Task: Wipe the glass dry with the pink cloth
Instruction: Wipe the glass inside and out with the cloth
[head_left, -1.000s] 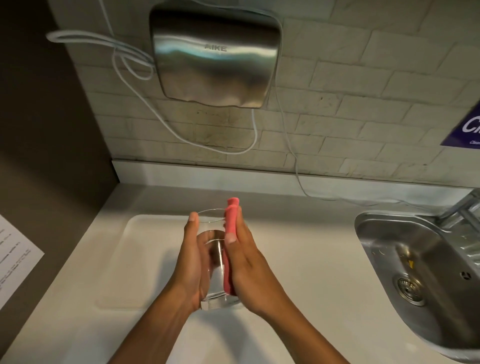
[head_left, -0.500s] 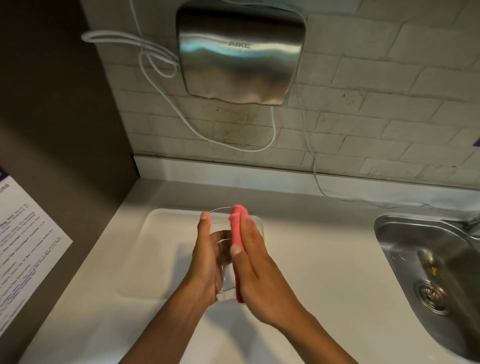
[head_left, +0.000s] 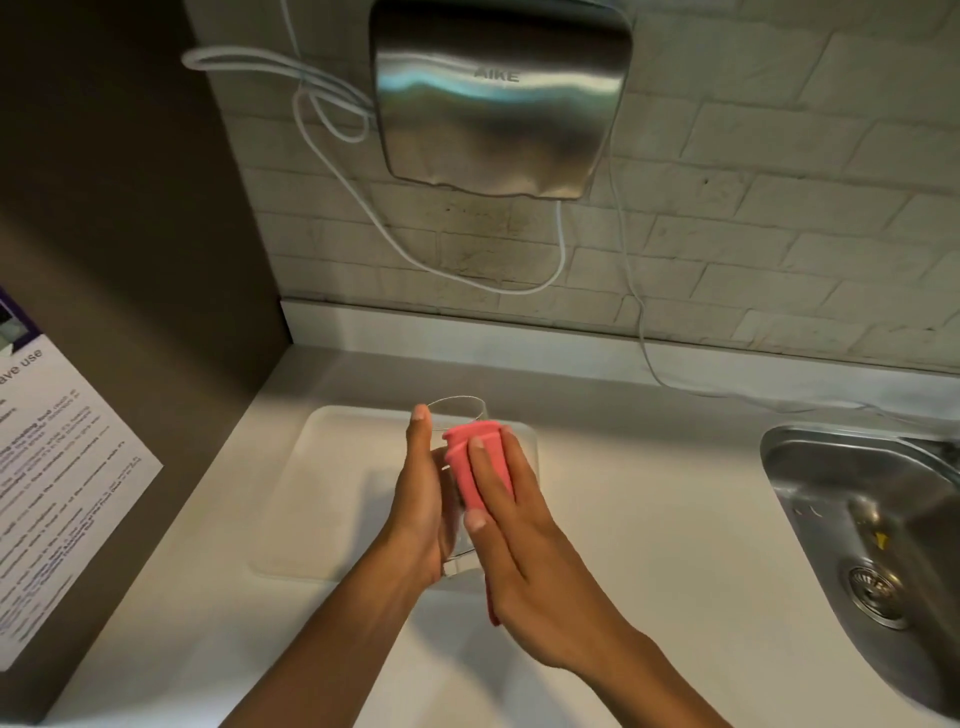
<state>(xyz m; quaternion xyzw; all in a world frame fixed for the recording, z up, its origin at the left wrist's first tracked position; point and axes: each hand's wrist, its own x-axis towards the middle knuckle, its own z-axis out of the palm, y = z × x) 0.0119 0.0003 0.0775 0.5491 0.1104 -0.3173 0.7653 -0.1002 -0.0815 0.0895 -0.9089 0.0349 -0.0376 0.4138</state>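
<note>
A clear drinking glass (head_left: 464, 408) is held tilted above the white counter, its rim pointing away from me. My left hand (head_left: 422, 504) wraps its left side, with the fingers hidden behind it. My right hand (head_left: 511, 525) presses the pink cloth (head_left: 470, 457) flat against the glass's right and upper side. The cloth covers most of that side, and a small end of it sticks out below my right palm. The base of the glass shows between my two wrists.
A shallow white tray (head_left: 332, 483) lies on the counter under my hands. A steel sink (head_left: 872, 519) is at the right. A metal hand dryer (head_left: 498, 98) with white cables hangs on the brick wall. A printed notice (head_left: 57, 499) is on the dark panel at the left.
The pink cloth has slid from the glass's right edge round onto its upper side, under my right fingers. The view has shifted left, so the sink sits further right.
</note>
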